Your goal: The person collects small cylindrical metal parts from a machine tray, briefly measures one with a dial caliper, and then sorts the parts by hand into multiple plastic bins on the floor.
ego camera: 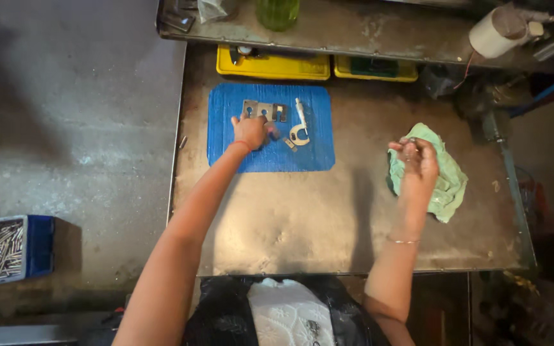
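Left hand point(250, 131) is reaching onto the blue mat point(226, 154), fingers curled down over a small metal piece point(272, 133); can't tell if the grip is closed on it. Flat metal gauge plate point(264, 111) is lying just above the hand, micrometer point(299, 128) just beside it. Right hand point(418, 160) is pinching something small in its fingertips, over the green cloth point(451, 182) on the tabletop point(302, 224). Yellow trays point(277, 66) are sitting behind the mat. Blue bin of metal pins point(1, 248) is sitting on the floor point(65, 115), well apart.
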A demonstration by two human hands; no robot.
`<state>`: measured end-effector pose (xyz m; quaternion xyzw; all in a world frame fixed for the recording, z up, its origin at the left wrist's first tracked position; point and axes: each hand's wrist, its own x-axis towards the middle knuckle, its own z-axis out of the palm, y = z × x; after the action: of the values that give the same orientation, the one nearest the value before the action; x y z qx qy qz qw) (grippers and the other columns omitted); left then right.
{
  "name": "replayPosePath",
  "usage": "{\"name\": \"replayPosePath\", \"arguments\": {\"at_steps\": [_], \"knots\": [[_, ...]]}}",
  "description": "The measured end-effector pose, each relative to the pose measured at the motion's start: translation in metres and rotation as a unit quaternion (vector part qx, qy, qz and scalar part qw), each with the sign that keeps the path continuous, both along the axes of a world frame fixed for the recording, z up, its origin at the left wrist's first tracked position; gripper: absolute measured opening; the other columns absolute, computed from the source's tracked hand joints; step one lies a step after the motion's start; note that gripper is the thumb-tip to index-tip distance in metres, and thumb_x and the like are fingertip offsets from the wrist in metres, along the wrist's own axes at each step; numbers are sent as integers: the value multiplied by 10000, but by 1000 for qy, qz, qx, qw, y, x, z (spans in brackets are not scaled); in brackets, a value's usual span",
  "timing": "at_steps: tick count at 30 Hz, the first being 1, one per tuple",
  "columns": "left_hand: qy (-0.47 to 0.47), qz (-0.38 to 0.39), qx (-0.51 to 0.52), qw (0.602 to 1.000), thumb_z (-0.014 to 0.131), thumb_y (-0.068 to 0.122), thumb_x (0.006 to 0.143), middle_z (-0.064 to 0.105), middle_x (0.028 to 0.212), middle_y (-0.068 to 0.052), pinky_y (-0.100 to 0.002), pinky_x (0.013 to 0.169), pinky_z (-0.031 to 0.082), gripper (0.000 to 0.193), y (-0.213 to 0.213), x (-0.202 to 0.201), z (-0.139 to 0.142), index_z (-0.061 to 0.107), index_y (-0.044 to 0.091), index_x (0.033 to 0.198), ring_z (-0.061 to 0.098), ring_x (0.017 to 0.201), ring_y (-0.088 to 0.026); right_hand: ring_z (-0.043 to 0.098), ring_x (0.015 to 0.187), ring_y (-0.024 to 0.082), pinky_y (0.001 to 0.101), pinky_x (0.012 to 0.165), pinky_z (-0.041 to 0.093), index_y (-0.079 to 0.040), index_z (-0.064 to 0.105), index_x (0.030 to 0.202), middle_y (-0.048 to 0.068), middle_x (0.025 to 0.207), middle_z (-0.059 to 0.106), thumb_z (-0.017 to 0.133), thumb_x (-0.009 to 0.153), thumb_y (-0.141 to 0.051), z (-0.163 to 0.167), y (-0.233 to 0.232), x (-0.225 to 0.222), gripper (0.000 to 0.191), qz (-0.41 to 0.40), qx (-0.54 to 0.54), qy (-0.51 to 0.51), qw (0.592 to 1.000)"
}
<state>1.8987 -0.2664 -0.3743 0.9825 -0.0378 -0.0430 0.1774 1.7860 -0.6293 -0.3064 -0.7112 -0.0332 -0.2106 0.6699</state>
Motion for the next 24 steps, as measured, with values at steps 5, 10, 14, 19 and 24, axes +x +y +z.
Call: {"name": "replayPosePath", "arguments": {"at_steps": [5, 10, 14, 19, 24], "knots": [[-114, 13, -5, 993, 820, 394, 747, 672, 1212, -129, -579, 987, 348, 492, -9, -4, 9, 705, 176, 1173, 538, 1230, -363, 675, 1058, 296, 409, 996, 514, -28, 631, 1190, 142, 1112, 709, 689, 1073, -223, -43, -57, 7, 234, -346, -449, 159, 808], [-81, -87, -351, 929, 743, 560, 903, 645, 1357, -97, -473, 1152, 466, 545, -67, -13, 0, 675, 136, 1239, 578, 1341, -329, 679, 1039, 284, 396, 979, 518, -29, 649, 1180, 136, 1102, 717, 699, 1051, -207, -59, -75, 13, 225, -279, -387, 266, 837], [0, -174, -462, 870, 766, 468, 997, 470, 1575, -217, -461, 1112, 297, 803, -173, -47, 2, 434, 62, 1606, 339, 1404, -413, 682, 1024, 275, 386, 966, 521, -29, 663, 1172, 131, 1094, 722, 707, 1034, -194, -52, -57, 7, 219, -67, -75, 216, 971], [252, -60, -661, 704, 806, 371, 863, 684, 1280, -123, -337, 1001, 519, 707, -245, -89, 35, 540, -23, 1387, 656, 1155, -198, 686, 1005, 264, 374, 949, 525, -30, 680, 1162, 124, 1084, 729, 717, 1013, -178, -101, 51, -32, 214, -146, 44, 100, 983], [273, -121, -683, 667, 768, 300, 898, 766, 1015, -112, -331, 802, 534, 401, -234, -101, 64, 755, -35, 1117, 688, 934, -189, 690, 986, 253, 362, 932, 528, -30, 698, 1152, 118, 1074, 737, 727, 991, -162, -121, 60, -35, 210, -194, 49, 69, 977]]}}
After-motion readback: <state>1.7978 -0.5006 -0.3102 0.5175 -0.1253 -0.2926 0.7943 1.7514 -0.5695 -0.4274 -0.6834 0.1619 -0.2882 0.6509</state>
